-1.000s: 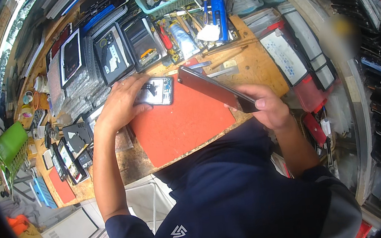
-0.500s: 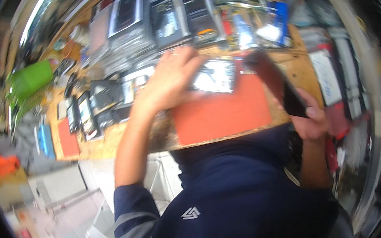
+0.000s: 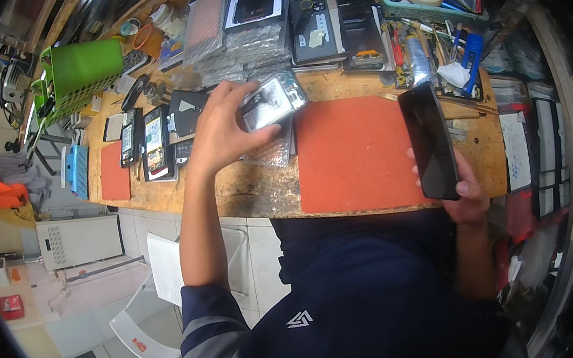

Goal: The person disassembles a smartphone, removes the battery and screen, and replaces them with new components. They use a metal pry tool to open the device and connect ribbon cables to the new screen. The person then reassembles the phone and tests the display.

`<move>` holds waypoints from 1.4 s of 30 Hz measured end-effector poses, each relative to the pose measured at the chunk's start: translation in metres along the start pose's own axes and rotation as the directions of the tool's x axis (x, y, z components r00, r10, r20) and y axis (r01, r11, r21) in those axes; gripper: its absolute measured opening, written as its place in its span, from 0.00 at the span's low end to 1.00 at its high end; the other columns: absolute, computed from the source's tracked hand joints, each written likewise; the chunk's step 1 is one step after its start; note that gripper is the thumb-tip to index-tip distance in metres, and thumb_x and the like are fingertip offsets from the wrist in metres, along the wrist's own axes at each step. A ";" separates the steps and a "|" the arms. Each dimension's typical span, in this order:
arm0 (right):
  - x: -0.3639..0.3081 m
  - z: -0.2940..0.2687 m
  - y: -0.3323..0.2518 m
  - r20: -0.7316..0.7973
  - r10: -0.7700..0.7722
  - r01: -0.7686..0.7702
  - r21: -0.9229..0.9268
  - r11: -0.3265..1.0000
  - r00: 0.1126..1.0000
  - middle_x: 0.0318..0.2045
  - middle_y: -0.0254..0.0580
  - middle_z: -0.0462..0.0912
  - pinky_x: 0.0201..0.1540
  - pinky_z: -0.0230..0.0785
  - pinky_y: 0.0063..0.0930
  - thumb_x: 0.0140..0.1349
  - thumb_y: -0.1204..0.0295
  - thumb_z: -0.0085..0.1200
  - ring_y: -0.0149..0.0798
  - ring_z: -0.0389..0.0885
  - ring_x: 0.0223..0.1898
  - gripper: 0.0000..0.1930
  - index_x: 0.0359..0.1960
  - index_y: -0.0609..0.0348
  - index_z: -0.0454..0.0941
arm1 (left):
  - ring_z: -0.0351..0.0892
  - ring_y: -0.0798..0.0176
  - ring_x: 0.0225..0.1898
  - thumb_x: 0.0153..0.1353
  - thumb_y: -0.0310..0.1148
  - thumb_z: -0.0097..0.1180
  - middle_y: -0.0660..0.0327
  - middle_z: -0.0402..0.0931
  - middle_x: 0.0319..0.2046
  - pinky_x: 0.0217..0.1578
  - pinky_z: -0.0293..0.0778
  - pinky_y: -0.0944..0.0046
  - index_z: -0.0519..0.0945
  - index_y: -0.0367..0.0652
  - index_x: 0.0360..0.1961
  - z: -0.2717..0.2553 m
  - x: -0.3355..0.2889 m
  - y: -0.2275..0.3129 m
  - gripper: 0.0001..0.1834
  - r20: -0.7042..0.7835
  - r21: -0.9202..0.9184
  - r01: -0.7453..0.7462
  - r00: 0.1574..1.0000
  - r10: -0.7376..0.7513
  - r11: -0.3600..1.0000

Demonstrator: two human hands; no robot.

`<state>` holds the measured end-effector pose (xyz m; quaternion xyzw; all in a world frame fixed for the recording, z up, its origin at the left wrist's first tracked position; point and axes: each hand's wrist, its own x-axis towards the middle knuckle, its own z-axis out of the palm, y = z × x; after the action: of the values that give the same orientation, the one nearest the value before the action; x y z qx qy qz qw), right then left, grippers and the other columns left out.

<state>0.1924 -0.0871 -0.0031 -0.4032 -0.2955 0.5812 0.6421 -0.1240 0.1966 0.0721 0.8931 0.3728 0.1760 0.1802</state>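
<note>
My left hand (image 3: 224, 126) grips an opened phone (image 3: 268, 107) by its edges, thumb on the near side and fingers on the far side. Silvery inner parts of that phone face up, with green at its far right end. It is tilted above a bubble-wrap piece (image 3: 273, 151), beside the far left corner of an orange mat (image 3: 361, 153). At the mat's right edge, my right hand (image 3: 468, 190) holds a glossy black phone-shaped slab (image 3: 431, 141) from below, its dark face toward me. Whether this is a whole phone or just a screen I cannot tell.
Wrapped phone parts (image 3: 251, 56) lie stacked along the back of the wooden table (image 3: 232, 199). Several phones (image 3: 156, 141) rest at left, near a green basket (image 3: 87, 71). Screwdrivers (image 3: 397, 53) and a teal basket (image 3: 394, 7) occupy the back right.
My left hand has moved the opened phone left, off the mat's far edge. In my right hand the black slab has turned more upright. The whole view has shifted too.
</note>
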 end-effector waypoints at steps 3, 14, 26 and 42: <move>-0.001 0.006 0.006 -0.015 0.006 -0.006 -0.001 1.000 1.000 0.70 0.67 0.74 0.63 0.77 0.37 0.55 0.49 0.60 0.45 0.82 0.62 0.53 0.77 0.76 0.59 | 0.83 0.49 0.49 0.44 0.43 0.82 0.54 0.81 0.47 0.51 0.77 0.55 0.85 0.37 0.59 0.005 0.005 0.004 0.40 -0.002 0.057 0.030 1.000 -0.030 0.998; -0.007 0.004 0.021 -0.032 -0.042 0.041 -0.033 0.999 0.999 0.69 0.62 0.76 0.67 0.72 0.38 0.61 0.53 0.56 0.43 0.81 0.63 0.48 0.76 0.76 0.59 | 0.88 0.39 0.46 0.53 0.60 0.76 0.42 0.86 0.47 0.49 0.82 0.44 0.85 0.35 0.60 0.071 0.115 0.087 0.44 -0.206 0.203 0.061 0.978 -0.018 0.977; -0.001 0.003 0.008 0.162 -0.106 0.165 -0.413 0.895 0.981 0.47 0.53 0.83 0.58 0.71 0.37 0.75 0.64 0.42 0.46 0.81 0.51 0.24 0.57 0.75 0.80 | 0.83 0.37 0.59 0.74 0.35 0.63 0.41 0.83 0.56 0.61 0.78 0.47 0.83 0.36 0.58 0.070 0.089 0.111 0.18 -0.254 -0.015 -0.194 0.949 0.184 0.981; 0.058 -0.038 -0.032 0.161 -0.290 0.101 -0.972 -0.210 0.943 0.40 0.53 0.80 0.47 0.77 0.52 0.66 0.77 0.61 0.58 0.85 0.43 0.05 0.41 0.64 0.81 | 0.76 0.45 0.61 0.58 0.44 0.74 0.52 0.78 0.55 0.74 0.56 0.40 0.77 0.44 0.68 0.111 -0.044 0.089 0.37 0.085 -0.026 -0.250 0.964 0.252 0.968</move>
<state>0.2497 -0.0362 -0.0002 -0.7312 -0.6510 0.0129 0.2035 -0.0500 0.0848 0.0078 0.9385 0.2472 0.1609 0.1793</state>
